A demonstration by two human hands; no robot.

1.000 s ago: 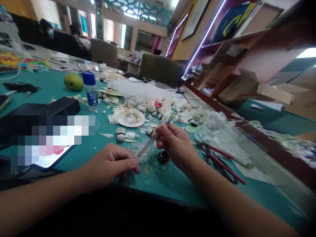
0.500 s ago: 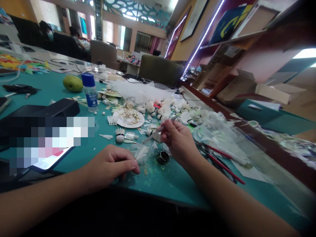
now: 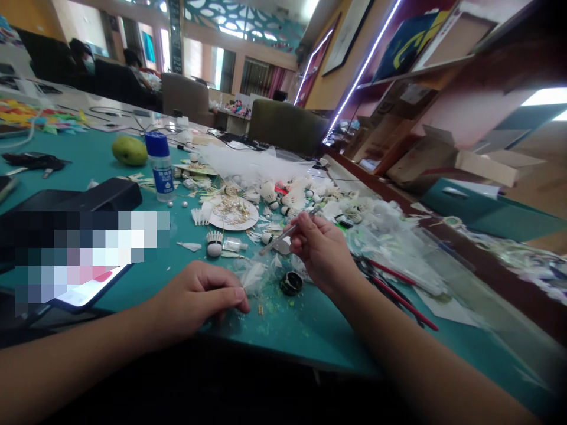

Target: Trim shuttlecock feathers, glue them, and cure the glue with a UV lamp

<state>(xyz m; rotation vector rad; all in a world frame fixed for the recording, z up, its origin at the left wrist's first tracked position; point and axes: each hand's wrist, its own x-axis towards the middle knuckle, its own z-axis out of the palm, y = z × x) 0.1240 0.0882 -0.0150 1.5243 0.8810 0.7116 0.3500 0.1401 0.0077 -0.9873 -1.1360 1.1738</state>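
My right hand (image 3: 325,251) is closed in a pinch around a thin greyish stick-like tool (image 3: 283,237), whose lower end points down and left. Past that end, a white feather piece (image 3: 253,278) lies against clear plastic. My left hand (image 3: 208,292) rests on the table's near side, fingers curled and thumb pressed in beside the feather piece; whatever is between them is hidden. A small black round container (image 3: 292,283) stands between the hands. Near my left fingertips lies a tiny gold-coloured piece (image 3: 260,309). A shuttlecock (image 3: 215,243) sits beyond, beside a small clear bottle (image 3: 234,244).
A white plate (image 3: 213,218) holds gold-coloured bits. Behind it stand a blue-capped glue bottle (image 3: 159,168) and a green fruit (image 3: 129,151). Red-handled pliers (image 3: 405,295) lie right of my right hand. Shuttlecocks (image 3: 287,198) and plastic crowd the back. A lit phone (image 3: 95,283) is at left.
The tool and my right hand have shifted very slightly, and a pale disc beside the right fingers shows more. My left hand stays in place.
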